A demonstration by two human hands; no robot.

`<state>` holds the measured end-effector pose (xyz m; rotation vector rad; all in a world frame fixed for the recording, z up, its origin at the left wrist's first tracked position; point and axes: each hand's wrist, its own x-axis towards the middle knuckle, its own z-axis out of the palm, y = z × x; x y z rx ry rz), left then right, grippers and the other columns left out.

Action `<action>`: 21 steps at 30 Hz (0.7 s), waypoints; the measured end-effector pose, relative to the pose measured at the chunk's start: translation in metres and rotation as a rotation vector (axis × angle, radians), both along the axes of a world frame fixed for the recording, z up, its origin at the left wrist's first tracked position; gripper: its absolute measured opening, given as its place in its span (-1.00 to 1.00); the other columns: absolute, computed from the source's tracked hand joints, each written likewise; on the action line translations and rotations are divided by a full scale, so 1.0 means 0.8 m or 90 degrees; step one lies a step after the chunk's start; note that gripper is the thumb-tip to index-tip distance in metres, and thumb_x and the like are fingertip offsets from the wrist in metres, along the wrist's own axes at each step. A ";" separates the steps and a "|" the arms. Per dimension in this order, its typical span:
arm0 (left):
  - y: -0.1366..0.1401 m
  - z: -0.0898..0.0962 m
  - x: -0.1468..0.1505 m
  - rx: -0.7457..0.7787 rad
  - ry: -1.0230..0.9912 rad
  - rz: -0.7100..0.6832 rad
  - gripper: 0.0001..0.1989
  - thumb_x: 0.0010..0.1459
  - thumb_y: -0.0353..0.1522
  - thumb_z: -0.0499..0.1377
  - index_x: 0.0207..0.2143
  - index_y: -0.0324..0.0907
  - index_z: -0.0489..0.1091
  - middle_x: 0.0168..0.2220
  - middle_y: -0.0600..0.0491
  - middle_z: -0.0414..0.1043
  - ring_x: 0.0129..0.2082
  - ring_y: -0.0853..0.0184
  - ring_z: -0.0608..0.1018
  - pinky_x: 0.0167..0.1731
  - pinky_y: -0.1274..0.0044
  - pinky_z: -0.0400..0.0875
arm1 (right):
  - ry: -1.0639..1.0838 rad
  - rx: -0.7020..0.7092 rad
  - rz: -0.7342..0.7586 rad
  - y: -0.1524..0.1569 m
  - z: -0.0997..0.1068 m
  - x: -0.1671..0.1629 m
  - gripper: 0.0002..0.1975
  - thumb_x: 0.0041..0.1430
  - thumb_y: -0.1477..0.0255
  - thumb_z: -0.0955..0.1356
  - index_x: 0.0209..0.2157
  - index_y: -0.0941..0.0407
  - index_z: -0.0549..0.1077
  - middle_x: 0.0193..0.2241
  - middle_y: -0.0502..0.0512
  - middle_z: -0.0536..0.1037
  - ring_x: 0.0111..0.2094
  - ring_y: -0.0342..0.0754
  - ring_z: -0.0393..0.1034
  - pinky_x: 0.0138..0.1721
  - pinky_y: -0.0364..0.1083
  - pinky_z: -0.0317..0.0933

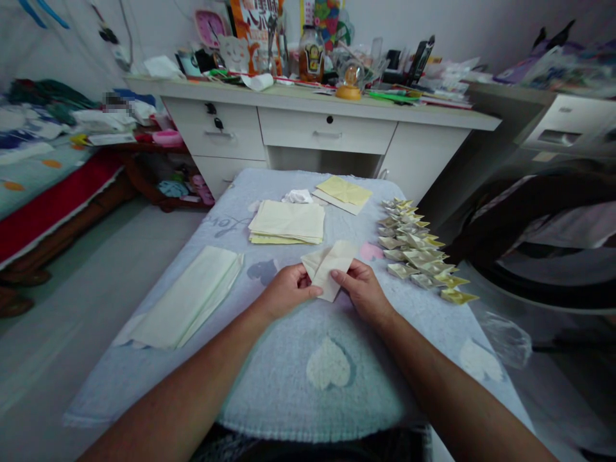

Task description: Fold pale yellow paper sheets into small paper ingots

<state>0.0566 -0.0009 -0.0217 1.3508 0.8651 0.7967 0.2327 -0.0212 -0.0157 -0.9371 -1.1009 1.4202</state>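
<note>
the left hand point(291, 289) pinched the left corner of the folded cream paper point(334, 264), its thumb at the lower edge; the paper was over the middle of the table, and the right hand point(360, 287) clamped its right side, thumb flat on the front. the step looked like a fold, best done, i judged, by lining up corners, pinning one side, then pressing the crease firmly without tugging the thin sheet. as for room, long folded sheets point(187, 298) lay leftmost, a strip of cloth point(250, 289) parting them from the left forearm point(212, 362); a paper stack point(287, 219) sat just beyond the hands; rows of boat-shaped folds point(426, 256) stood along the right edge, where a wide elbow swing risked knocking some off
</note>
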 end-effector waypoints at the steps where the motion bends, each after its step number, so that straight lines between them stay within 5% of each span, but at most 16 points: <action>1: 0.000 -0.001 -0.001 0.016 0.028 -0.013 -0.68 -0.10 -0.37 0.30 -0.23 -0.25 0.44 -0.37 0.10 0.46 -0.39 0.38 0.46 -0.31 0.52 0.35 | 0.006 -0.004 -0.012 0.000 0.000 0.001 -0.72 -0.04 0.27 0.48 -0.27 0.08 0.53 -0.33 0.02 0.59 -0.32 -0.04 0.45 -0.23 -0.06 0.31; 7: -0.005 0.007 -0.004 0.076 0.183 -0.033 -0.82 -0.03 -0.34 0.25 -0.37 -0.23 0.36 -0.55 0.22 0.20 -0.59 0.52 0.20 -0.58 0.65 0.08 | -0.046 0.022 -0.105 0.005 0.000 0.005 -0.68 -0.02 0.25 0.43 -0.22 0.08 0.46 -0.28 0.06 0.59 -0.32 -0.02 0.45 -0.24 -0.03 0.34; 13: -0.011 0.018 -0.006 0.120 0.228 0.037 -0.78 0.02 -0.24 0.24 -0.43 -0.21 0.35 -0.60 0.22 0.16 -0.59 0.49 0.21 -0.58 0.63 0.07 | -0.428 0.208 -0.251 0.009 0.006 0.024 -0.88 0.09 0.38 0.31 -0.32 0.10 0.42 -0.36 0.06 0.49 -0.31 -0.03 0.36 -0.21 -0.03 0.26; 17: -0.014 0.020 -0.005 0.077 0.097 0.016 -0.74 0.02 -0.21 0.25 -0.35 -0.22 0.36 -0.45 0.12 0.35 -0.45 0.44 0.38 -0.45 0.59 0.23 | -0.666 0.382 -0.296 0.007 0.013 0.029 -0.93 0.05 0.54 0.27 -0.42 0.08 0.34 -0.38 0.09 0.43 -0.26 0.00 0.30 -0.13 0.00 0.16; 21: -0.016 0.026 -0.003 -0.063 -0.109 0.014 -0.52 0.06 -0.13 0.23 -0.04 -0.18 0.25 -0.19 -0.04 0.45 -0.25 0.30 0.51 -0.34 0.51 0.35 | -0.792 0.461 -0.210 0.004 0.012 0.022 -0.86 0.00 0.60 0.29 -0.37 0.10 0.35 -0.27 0.15 0.46 -0.19 0.05 0.25 -0.12 0.02 0.08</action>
